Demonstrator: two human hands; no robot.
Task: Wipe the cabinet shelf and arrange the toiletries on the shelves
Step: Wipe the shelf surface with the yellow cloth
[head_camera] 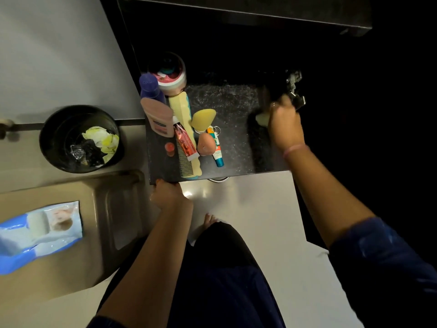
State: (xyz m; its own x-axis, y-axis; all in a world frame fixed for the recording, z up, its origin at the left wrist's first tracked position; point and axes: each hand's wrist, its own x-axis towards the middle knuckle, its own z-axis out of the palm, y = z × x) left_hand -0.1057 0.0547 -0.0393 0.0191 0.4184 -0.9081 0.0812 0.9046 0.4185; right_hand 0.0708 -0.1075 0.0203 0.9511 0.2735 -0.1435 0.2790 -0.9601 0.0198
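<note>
Right hand curled around a pale wipe, pressed onto the dark shelf at its 3 o'clock side, just below a metal hinge. Left hand gripping the shelf's front edge at 7 o'clock, fingers hooked over it. Toiletries bunched at 9 o'clock: purple bottle, pink bottle, round jar, yellow comb, red tube, yellow sponge, lip balm. Black bin farther out at 9 o'clock; blue wipe pack at 8.
</note>
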